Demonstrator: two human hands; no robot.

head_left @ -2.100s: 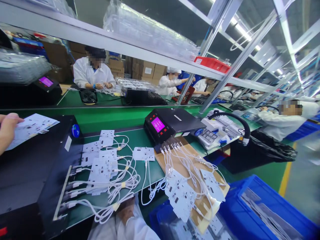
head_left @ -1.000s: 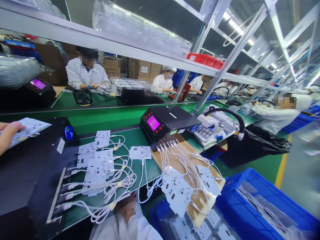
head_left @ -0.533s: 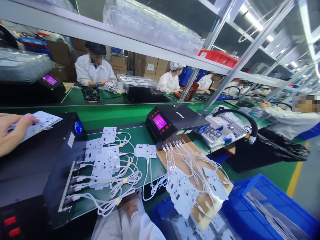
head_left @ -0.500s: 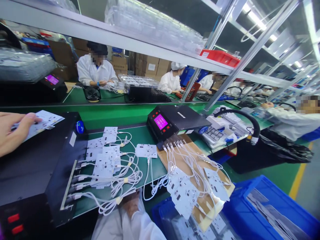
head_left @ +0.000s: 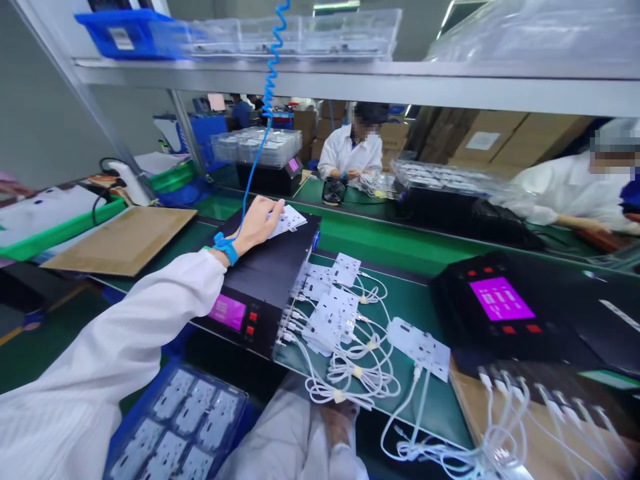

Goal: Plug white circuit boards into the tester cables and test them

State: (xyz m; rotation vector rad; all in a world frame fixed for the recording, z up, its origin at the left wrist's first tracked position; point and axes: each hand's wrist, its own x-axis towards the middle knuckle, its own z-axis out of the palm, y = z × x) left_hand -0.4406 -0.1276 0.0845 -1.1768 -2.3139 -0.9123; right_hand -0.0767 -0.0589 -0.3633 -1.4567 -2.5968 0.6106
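My left hand (head_left: 257, 223), with a blue band at the wrist, is closed on a white circuit board (head_left: 289, 220) over a black box (head_left: 260, 263) with a purple screen. The undersides of the fingers are hidden. In shadow below the table edge, skin shows beside white cloth; it seems to be my right hand (head_left: 339, 423), its fingers not distinguishable. Right of the black box, several white boards (head_left: 333, 317) lie overlapping on the green mat, among bundled white cables (head_left: 357, 373). One more board (head_left: 420, 347) lies farther right with a cable plugged in.
A second black box (head_left: 565, 313) stands at the right, cables at its front. Brown cardboard (head_left: 120, 240) lies at the left. Below the table edge is a tray of boards (head_left: 193, 417). A coiled blue cord (head_left: 271, 73) hangs down to my wrist. People in white sit across the bench.
The view has swung left, bringing my left forearm, the cardboard and the lower tray into sight. My left hand stays at the boards on the black box, its fingers now more curled.
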